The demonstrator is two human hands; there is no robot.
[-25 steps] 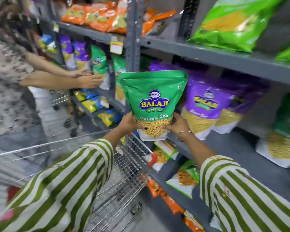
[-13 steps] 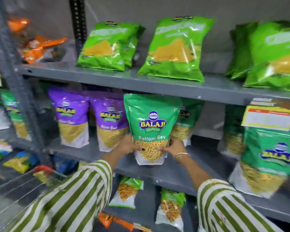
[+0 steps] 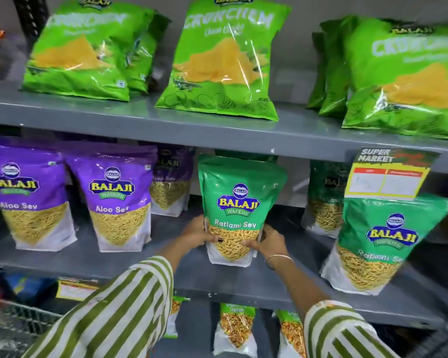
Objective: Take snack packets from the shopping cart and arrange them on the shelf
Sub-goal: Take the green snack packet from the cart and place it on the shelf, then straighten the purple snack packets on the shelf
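Gripping the green plastic Ratlami Sev pouch [image 3: 239, 210] by its lower edges, our left hand [image 3: 198, 232] and right hand [image 3: 265, 244] curl closed around either side. We have it upright on the grey metal middle shelf [image 3: 166, 259], between the purple Aloo Sev pouches [image 3: 119, 197] and another green pouch [image 3: 383, 244].

Bare middle shelf [image 3: 186, 270] is seen just left and right of the grip. Further left, purple bags [image 3: 119, 200] are stood; further right, a green bag [image 3: 380, 244].
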